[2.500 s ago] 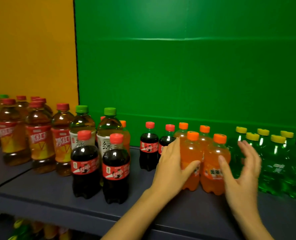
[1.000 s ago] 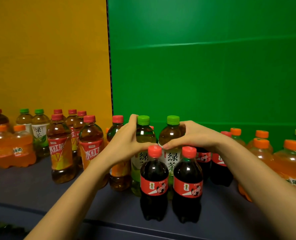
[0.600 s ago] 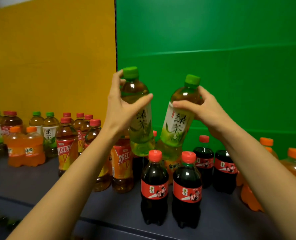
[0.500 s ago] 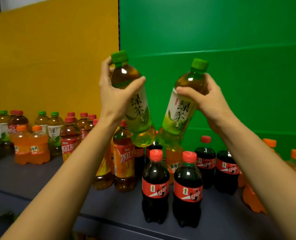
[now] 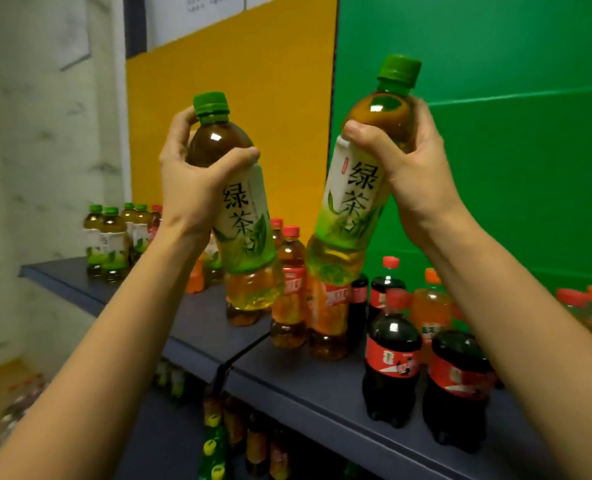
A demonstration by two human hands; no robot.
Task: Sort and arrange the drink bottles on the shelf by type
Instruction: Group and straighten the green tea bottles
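Dim, even indoor light, glints on left tea bottle [image 5: 244, 220] and right tea bottle [image 5: 351, 202], blur at lower left and right edge, wide-angle stretch toward corners.

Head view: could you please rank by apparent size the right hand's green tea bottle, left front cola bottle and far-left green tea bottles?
1. Green tea bottle in the right hand, nearest the camera.
2. Left front cola bottle.
3. Far-left green tea bottles, farthest away.

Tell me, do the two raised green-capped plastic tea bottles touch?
Apart. Head view: a red-capped tea bottle shows through the gap between the left-hand green-capped bottle and the right-hand green-capped bottle.
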